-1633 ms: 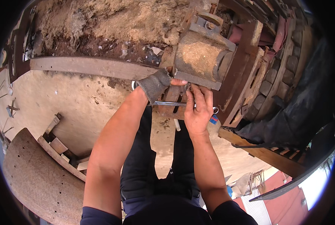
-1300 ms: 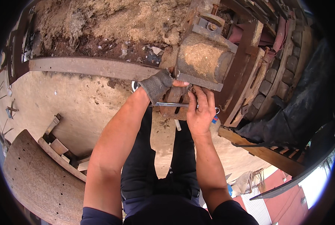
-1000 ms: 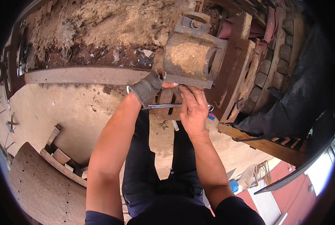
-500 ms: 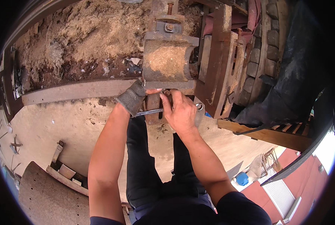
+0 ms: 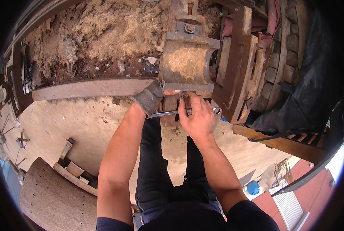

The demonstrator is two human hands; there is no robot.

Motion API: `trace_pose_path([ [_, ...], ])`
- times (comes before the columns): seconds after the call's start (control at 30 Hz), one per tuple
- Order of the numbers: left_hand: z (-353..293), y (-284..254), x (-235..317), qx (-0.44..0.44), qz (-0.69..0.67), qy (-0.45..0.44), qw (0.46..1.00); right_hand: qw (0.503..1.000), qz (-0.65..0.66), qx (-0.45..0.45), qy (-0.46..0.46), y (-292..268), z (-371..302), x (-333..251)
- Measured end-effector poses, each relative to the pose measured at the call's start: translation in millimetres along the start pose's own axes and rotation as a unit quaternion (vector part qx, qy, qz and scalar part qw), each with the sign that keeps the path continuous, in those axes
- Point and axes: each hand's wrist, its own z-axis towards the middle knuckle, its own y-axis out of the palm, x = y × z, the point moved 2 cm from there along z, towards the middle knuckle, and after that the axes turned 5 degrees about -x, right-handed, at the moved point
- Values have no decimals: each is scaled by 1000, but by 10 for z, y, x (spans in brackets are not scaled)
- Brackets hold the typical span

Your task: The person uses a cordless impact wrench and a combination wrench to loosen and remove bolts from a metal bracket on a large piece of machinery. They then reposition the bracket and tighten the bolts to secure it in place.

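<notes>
My right hand (image 5: 199,117) is closed, its thumb and fingers pinching a rusty bolt (image 5: 184,95) just below a curved steel bearing seat (image 5: 187,86). A long wrench (image 5: 166,113) crosses beneath that hand. Its ring end (image 5: 217,111) shows to the right of the fingers, and its other end lies by my left wrist; whether my palm grips it, I cannot tell. My left hand (image 5: 151,96), in a grey glove, is tucked against the seat's lower left corner. One bare finger reaches toward the bolt; the other fingers are hidden and look curled.
Sawdust covers the seat's hollow and the pit (image 5: 102,34) behind it. A steel rail (image 5: 91,89) runs left. An upright steel frame (image 5: 235,61) and black sheeting (image 5: 299,92) stand right. A curved brown plate (image 5: 58,196) lies lower left, a blue round object (image 5: 252,188) lower right.
The whole scene has shifted right in the picture as my head moved. Both hands stay at the bolt below the seat; my right fingers have shifted slightly, showing more of the bolt.
</notes>
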Motion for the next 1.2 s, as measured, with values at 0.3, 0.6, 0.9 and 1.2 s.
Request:
trace_pose_path([
  [0.3,-28,-10,-149,22,-27,-2,999,1000,2,3,5,53,-42,85],
  [0.6,11,-93,-163,4,-28,14,1000,999,-4,-40,32,65,-64,121],
  [0.9,26,-110,-146,5,6,47,999,1000,12,-9,19,76,-32,91],
  [1.2,-1,-168,-133,29,0,60,998,995,90,45,-4,263,-50,123],
])
